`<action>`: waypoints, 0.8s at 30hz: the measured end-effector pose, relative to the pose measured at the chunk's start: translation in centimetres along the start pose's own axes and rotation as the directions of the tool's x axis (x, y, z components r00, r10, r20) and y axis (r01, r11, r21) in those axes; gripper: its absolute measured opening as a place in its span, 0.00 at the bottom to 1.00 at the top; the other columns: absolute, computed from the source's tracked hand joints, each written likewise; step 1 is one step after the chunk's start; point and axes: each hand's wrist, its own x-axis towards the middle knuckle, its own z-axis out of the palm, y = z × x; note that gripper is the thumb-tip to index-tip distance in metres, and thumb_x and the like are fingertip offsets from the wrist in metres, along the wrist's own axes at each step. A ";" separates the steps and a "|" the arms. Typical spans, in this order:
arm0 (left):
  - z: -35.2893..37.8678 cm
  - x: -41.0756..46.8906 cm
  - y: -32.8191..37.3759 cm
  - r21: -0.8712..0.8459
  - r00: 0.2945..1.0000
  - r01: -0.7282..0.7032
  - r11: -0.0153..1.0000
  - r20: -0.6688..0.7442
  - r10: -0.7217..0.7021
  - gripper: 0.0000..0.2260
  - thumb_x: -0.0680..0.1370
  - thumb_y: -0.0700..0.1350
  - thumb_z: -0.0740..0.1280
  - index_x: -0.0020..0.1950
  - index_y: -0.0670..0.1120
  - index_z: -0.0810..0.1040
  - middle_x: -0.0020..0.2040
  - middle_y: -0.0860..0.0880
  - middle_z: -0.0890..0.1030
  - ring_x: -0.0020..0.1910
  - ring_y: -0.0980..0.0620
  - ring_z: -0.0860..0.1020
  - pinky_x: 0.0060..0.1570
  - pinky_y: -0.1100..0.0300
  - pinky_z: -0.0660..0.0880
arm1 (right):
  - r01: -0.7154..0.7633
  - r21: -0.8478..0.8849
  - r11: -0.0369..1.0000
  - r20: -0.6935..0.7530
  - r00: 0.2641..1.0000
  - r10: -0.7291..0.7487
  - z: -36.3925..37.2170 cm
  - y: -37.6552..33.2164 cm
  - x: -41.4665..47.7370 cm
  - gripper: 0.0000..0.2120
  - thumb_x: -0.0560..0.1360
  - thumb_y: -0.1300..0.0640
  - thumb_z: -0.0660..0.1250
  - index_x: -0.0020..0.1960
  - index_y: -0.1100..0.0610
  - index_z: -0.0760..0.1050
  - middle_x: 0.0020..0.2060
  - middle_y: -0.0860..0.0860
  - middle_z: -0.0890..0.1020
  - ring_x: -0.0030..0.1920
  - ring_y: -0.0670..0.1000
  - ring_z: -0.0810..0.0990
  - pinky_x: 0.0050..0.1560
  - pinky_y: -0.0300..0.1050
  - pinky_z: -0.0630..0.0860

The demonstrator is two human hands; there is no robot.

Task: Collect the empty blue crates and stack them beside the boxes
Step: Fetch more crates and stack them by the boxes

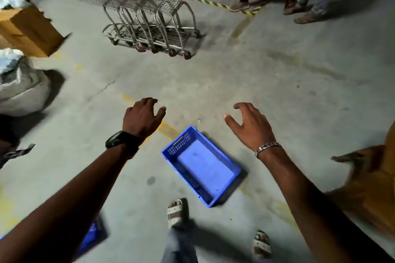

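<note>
A: Blue crate (pixel 202 165) sits on the floor (pixel 267 83) just ahead of their feet, empty, skewed diag. Both hands over it, not touching.

B: Fingers?

A: Left hand (pixel 142 118) spread & curled, holding nothing. Right hand (pixel 250 127) same, fingers splayed, empty.

B: Best way to grab it?

A: I'd say bend lower, take the two long rims, one hand per side, lift level.

B: Count?

A: 1 crate in full view, maybe a 2nd, a blue edge (pixel 92 239) under the left arm, too blurry to be sure. 2 cardboard boxes: one far left (pixel 27 30), one at right (pixel 372 186). Nested trolleys (pixel 145 6) beyond, approx 4–5.
</note>
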 end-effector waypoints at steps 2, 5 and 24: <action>4.9 4.0 -0.9 0.016 0.997 -0.048 0.999 0.063 0.046 0.23 0.83 0.60 0.59 0.72 0.48 0.74 0.72 0.47 0.75 0.70 0.43 0.73 0.64 0.48 0.68 | -0.129 0.064 0.990 -0.027 0.991 0.131 4.5 2.8 1.2 0.20 0.77 0.41 0.65 0.62 0.53 0.74 0.62 0.50 0.77 0.61 0.56 0.76 0.58 0.50 0.71; 13.8 9.7 -3.1 0.044 0.973 -0.148 0.988 0.186 0.138 0.23 0.83 0.59 0.59 0.71 0.47 0.75 0.72 0.46 0.76 0.69 0.42 0.74 0.63 0.47 0.69 | -0.322 0.102 0.941 -0.045 0.944 0.328 13.1 7.8 1.0 0.20 0.77 0.43 0.67 0.62 0.54 0.74 0.62 0.51 0.78 0.62 0.56 0.76 0.59 0.51 0.72; 62.4 19.3 -18.7 -0.005 0.857 -0.301 0.954 0.438 0.272 0.29 0.85 0.61 0.55 0.74 0.38 0.69 0.71 0.32 0.71 0.68 0.29 0.71 0.65 0.38 0.69 | -0.859 0.265 0.437 -0.119 0.421 0.899 58.7 29.4 -14.3 0.23 0.76 0.47 0.70 0.63 0.63 0.71 0.58 0.61 0.77 0.58 0.61 0.76 0.56 0.47 0.68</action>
